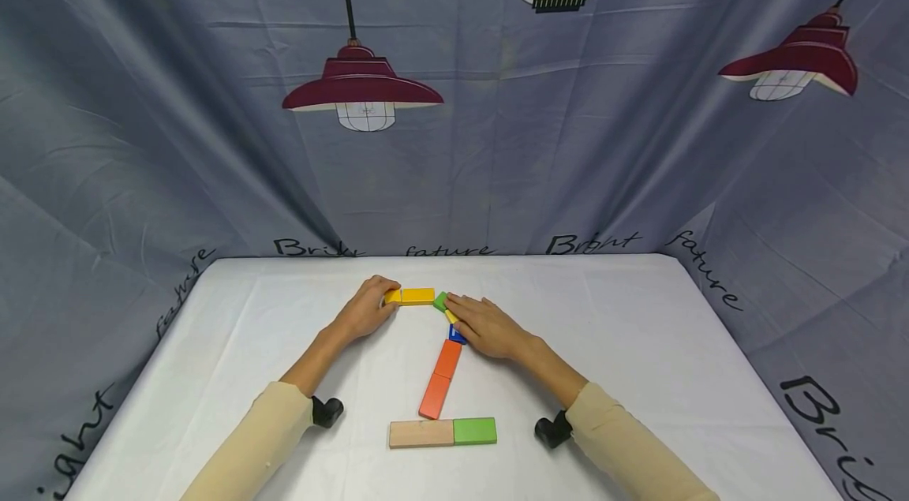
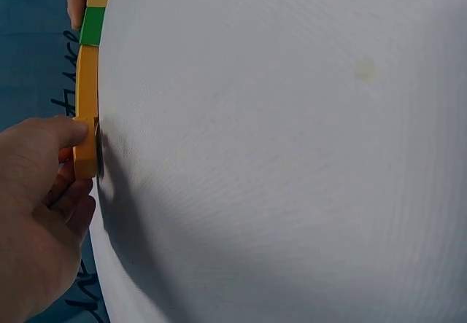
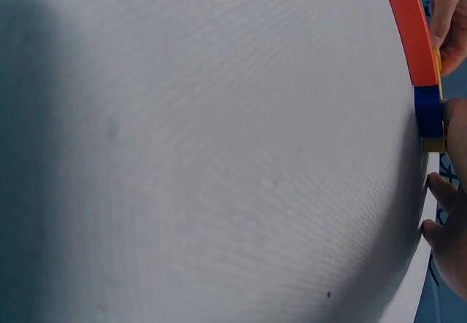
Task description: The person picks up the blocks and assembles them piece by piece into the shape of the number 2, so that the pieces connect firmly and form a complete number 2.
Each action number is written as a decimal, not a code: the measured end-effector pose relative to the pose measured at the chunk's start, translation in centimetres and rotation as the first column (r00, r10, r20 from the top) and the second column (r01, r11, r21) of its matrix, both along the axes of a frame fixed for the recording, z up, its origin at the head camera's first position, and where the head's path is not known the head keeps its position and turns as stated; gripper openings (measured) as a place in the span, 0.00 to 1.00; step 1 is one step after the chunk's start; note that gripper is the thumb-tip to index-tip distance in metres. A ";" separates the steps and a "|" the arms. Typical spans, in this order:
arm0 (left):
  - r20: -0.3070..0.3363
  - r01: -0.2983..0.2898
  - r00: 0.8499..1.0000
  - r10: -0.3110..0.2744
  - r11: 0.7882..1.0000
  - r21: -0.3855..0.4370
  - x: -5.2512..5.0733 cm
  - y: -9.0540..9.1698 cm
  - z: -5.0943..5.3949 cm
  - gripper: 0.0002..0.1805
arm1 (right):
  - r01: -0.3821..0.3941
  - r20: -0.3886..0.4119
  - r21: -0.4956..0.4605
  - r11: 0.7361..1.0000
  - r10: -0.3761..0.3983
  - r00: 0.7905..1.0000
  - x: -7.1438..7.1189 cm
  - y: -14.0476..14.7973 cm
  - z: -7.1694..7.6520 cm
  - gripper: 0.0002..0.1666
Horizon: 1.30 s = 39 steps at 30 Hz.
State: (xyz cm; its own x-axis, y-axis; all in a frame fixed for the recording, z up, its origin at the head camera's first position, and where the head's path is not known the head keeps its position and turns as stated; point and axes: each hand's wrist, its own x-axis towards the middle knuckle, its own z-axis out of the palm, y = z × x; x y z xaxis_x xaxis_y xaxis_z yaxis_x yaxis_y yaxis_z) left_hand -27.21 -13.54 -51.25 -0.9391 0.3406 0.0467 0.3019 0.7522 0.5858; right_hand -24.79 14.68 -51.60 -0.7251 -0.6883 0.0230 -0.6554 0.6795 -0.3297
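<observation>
My left hand (image 1: 366, 308) pinches a small yellow block (image 2: 85, 148) at the left end of a top row of flat blocks, thumb on its upper face. A longer yellow block (image 1: 417, 297) and a green block (image 1: 440, 301) continue that row. At the right, my right hand (image 1: 495, 327) touches the green block and a narrow yellow block (image 1: 451, 316) with outstretched fingers; its fingertips partly cover them. Below the yellow one comes a blue block (image 1: 457, 334), then two orange-red blocks (image 1: 441, 379) slanting down leftward. In the right wrist view, the right thumb lies by the blue block.
Nearest me, a plain wooden block (image 1: 421, 434) and a bright green block (image 1: 475, 431) lie end to end. A white cloth covers the table (image 1: 604, 304). Behind it hangs a grey-blue curtain (image 1: 469, 170) printed with lamps and lettering.
</observation>
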 end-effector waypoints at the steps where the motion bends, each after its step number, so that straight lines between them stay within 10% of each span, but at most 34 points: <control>1: 0.000 0.000 1.000 0.000 1.000 0.000 0.0 0.0 0.0 0.21 | 0.000 0.001 -0.003 1.000 0.000 1.000 0.0 0.0 0.0 0.31; 39: -0.004 -0.005 1.000 0.005 1.000 0.000 0.2 0.0 -0.2 0.24 | 0.020 0.048 -0.019 1.000 -0.019 0.999 -0.1 -0.1 0.1 0.31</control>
